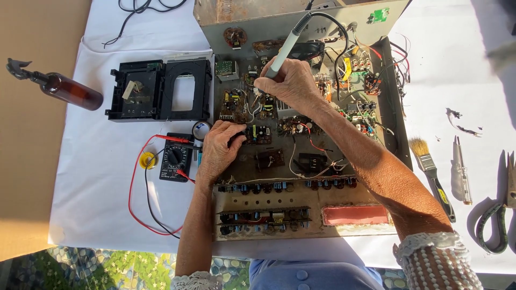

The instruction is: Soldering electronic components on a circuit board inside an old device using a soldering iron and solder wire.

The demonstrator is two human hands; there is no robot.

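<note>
An opened electronic chassis [395, 123] full of small circuit boards and wires lies before me. My right hand [293, 86] grips a grey soldering iron [287, 45] like a pen, its tip down on a board near the upper middle of the chassis. My left hand [219, 150] rests on the chassis's left edge, fingers curled against a small circuit board [259, 134]; whether it pinches something I cannot tell. A row of knobs and capacitors [285, 185] runs along the front panel.
A black multimeter [175, 159] with red and black leads lies left of the chassis, beside a yellow solder reel [148, 160]. A black plastic frame [160, 88] and a brown spray bottle [67, 90] sit further left. A paintbrush [430, 166], screwdriver [463, 172] and scissors [500, 215] lie right.
</note>
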